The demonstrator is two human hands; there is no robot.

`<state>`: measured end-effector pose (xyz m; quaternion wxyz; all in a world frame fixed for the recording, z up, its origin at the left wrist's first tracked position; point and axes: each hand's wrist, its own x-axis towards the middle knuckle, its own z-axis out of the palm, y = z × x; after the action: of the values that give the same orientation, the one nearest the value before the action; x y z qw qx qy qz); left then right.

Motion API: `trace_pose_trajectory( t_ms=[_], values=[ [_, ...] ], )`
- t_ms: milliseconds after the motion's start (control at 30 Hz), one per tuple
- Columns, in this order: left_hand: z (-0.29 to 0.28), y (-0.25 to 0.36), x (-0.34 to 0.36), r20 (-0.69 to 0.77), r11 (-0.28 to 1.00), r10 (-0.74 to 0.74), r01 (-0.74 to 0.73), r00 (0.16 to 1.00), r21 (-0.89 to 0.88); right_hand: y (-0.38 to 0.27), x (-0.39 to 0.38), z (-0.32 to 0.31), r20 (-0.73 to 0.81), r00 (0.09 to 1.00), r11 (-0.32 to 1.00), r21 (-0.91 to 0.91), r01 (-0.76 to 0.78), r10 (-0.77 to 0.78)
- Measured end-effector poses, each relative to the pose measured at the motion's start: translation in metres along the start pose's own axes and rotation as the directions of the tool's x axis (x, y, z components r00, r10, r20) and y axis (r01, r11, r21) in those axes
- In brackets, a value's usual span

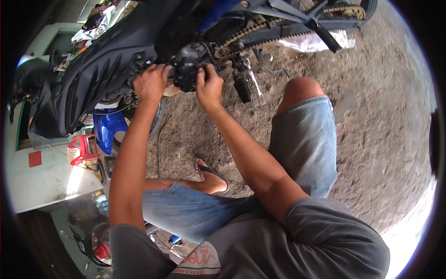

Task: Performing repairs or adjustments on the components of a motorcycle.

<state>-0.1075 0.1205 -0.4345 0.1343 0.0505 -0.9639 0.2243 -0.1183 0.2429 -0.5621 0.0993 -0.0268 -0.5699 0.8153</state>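
Observation:
A motorcycle with black plastic fairing (pixel 100 69) stands in front of me, its dark engine (pixel 197 49) exposed low on the side. My right hand (pixel 210 87) grips the edge of a rounded black engine cover (pixel 186 69) with thumb and bent fingers. On the other side of that cover, my left hand (pixel 151 83) is closed against the engine's front, its fingertips partly hidden by the dark parts. What lies in its fingers cannot be made out. Right of my right hand are a black rubber footpeg (pixel 242 88) and a long chrome bar (pixel 254 80).
A drive chain (pixel 253 31) runs back along the motorcycle. White plastic sheeting (pixel 316 41) lies under its rear. A blue front fender (pixel 108 129) and a red plastic chair (pixel 83 149) are at the left. My knee (pixel 301 90) rises from rough ground (pixel 371 121) close to the right arm.

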Motion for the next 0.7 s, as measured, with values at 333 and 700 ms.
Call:
trace_pose_trajectory(
  t_ms=[333,700],
  values=[
    [0.006,-0.006,0.011,0.052,0.978,0.177,-0.181,0.983,0.101,0.003,0.022,-0.015,0.129,0.991,0.996,-0.076,0.045,-0.035],
    [0.013,-0.012,0.007,-0.137,0.955,0.275,-0.254,0.951,0.153,-0.026,0.036,0.004,0.479,0.861,0.961,-0.111,0.253,-0.171]
  ],
)
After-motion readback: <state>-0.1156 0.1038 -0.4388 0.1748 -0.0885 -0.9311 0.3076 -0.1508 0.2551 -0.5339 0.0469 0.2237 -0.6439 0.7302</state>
